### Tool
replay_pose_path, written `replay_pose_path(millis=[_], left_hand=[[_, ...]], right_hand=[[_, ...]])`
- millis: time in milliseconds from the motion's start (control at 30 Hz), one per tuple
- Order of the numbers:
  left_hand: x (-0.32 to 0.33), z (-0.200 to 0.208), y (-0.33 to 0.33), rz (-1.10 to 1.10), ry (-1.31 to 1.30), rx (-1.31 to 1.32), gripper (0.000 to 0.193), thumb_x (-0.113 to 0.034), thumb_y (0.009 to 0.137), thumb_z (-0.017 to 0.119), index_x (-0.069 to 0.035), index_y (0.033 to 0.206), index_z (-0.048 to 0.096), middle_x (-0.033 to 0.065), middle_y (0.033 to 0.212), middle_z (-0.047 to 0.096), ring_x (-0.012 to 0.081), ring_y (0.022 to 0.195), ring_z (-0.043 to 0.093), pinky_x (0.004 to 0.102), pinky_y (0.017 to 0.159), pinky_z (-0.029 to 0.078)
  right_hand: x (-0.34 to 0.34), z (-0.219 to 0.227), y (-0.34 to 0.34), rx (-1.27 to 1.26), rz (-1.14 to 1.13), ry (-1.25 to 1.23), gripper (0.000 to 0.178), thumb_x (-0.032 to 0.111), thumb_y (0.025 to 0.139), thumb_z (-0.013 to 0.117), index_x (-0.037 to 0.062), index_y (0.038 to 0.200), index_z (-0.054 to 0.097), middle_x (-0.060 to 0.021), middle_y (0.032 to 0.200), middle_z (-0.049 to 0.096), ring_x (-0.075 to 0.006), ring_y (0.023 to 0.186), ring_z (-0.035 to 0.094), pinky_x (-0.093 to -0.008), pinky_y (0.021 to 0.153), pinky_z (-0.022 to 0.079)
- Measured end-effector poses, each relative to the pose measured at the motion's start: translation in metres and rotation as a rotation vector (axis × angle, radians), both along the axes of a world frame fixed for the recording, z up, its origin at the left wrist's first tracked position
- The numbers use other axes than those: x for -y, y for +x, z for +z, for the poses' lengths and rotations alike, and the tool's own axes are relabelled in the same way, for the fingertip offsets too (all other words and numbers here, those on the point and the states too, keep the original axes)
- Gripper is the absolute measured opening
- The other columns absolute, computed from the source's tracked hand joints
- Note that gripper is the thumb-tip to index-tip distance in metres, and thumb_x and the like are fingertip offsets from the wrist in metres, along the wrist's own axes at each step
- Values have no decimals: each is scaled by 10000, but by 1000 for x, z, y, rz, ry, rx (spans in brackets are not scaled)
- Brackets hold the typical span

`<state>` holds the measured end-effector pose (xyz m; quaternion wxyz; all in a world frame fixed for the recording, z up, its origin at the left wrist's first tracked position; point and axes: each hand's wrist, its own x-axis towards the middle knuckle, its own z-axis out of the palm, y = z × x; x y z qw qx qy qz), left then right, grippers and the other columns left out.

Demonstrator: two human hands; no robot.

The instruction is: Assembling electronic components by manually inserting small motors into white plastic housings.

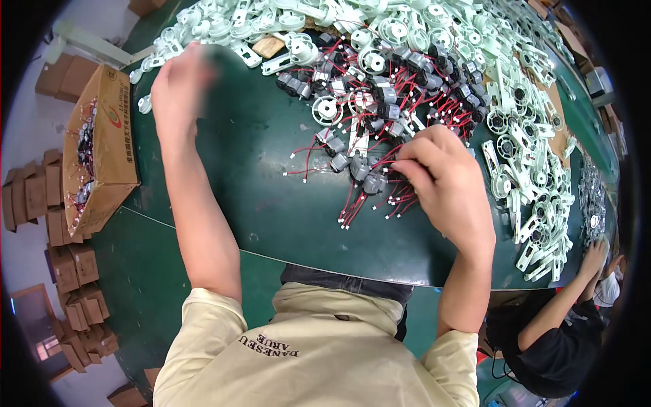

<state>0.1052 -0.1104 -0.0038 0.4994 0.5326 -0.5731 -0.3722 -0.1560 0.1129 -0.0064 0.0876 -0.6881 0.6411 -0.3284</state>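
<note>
My right hand (447, 183) is closed in a pinch, thumb against forefinger, at the edge of a heap of small grey-and-black motors (375, 181). Thin red wires (384, 163) with white plugs run to its fingertips, and it appears to grip them. Out at the upper left, my left hand (178, 91) is stretched over the table near pale green plastic parts (144, 104). Its fingers are blurred, so whether they hold anything is hidden. A round pale green part (327, 110) lies at the left of the motor heap.
Pale green plastic arms and wheels pile up along the far side and right of the green table (271, 197). A cardboard box (112, 129) of wired parts stands at the left. At the right, a co-worker's hand (595, 256) is by small clear parts (593, 203).
</note>
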Motion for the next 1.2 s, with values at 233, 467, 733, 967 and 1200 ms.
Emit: replay_pose_path(millis=[233, 467, 733, 967, 1200], left_hand=[[-48, 6, -50, -315, -85, -62, 461, -164, 777, 784, 25, 990, 422, 138, 861, 645, 146, 715, 640, 230, 626, 512], [-116, 15, -96, -852, 384, -335, 334, -29, 872, 635, 19, 1193, 558, 30, 788, 617, 86, 634, 591, 235, 563, 507], [-130, 14, -101, -1032, 475, -483, 462, -91, 958, 496, 30, 1388, 379, 118, 1075, 616, 179, 888, 655, 312, 731, 582], [-123, 3, -101, -1065, 570, -535, 404, -177, 984, 481, 45, 1318, 434, 159, 1212, 569, 239, 1064, 608, 392, 874, 542], [-126, -8, -106, -1017, 433, -673, 415, -52, 918, 589, 3, 1274, 383, 143, 1196, 563, 193, 1082, 576, 327, 917, 497]], right_hand=[[7, -1, -5, 1019, -166, -50, 145, 95, 967, 520, -32, 1030, 550, -60, 821, 631, -114, 782, 614, -248, 734, 497], [6, 3, 14, 966, -237, -204, 65, 66, 918, 609, 7, 940, 596, 3, 770, 595, -32, 613, 525, -175, 551, 422], [7, -2, 20, 526, -232, -345, 99, -20, 804, 683, 1, 875, 618, -51, 755, 616, -87, 603, 568, -225, 537, 463], [4, 1, 19, 455, -262, -447, 118, 1, 774, 715, 16, 799, 601, -49, 686, 561, -119, 562, 542, -238, 506, 438], [6, 5, 21, 361, -261, -364, 108, 6, 767, 706, 33, 788, 603, -42, 673, 536, -129, 536, 517, -253, 468, 413]])
